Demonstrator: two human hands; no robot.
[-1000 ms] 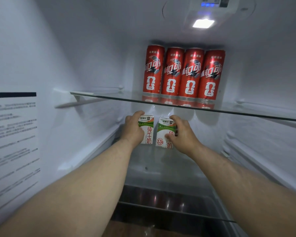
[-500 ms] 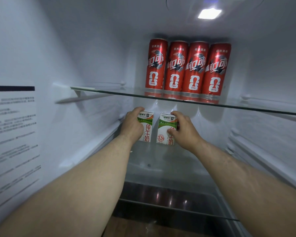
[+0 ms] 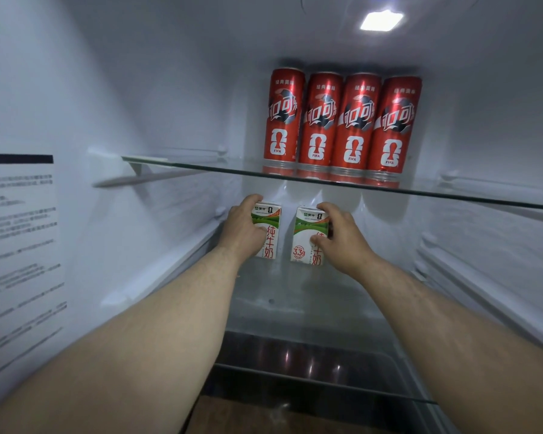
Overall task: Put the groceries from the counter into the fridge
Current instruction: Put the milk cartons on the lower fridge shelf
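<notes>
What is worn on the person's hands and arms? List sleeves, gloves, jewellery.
Nothing worn shows: left hand and right hand ungloved, both forearms bare with no sleeve in view, no watch or bracelet at either wrist, no ring on visible fingers.

A small white cardboard milk carton (image 3: 270,236) with a green landscape band and red Chinese lettering stood upright at the back of the fridge's lower shelf (image 3: 295,296). The left hand (image 3: 242,230) gripped it, its fingers curled round the top and left side. A matching second carton (image 3: 304,236) stood upright just beside it, with a narrow gap between them. The right hand (image 3: 339,236) held it at its top right edge, and a red "3.3g" mark showed on its front. On the upper glass shelf (image 3: 201,166), four tall slim red drink cans (image 3: 342,126) stood upright in a close row against the back wall.
</notes>
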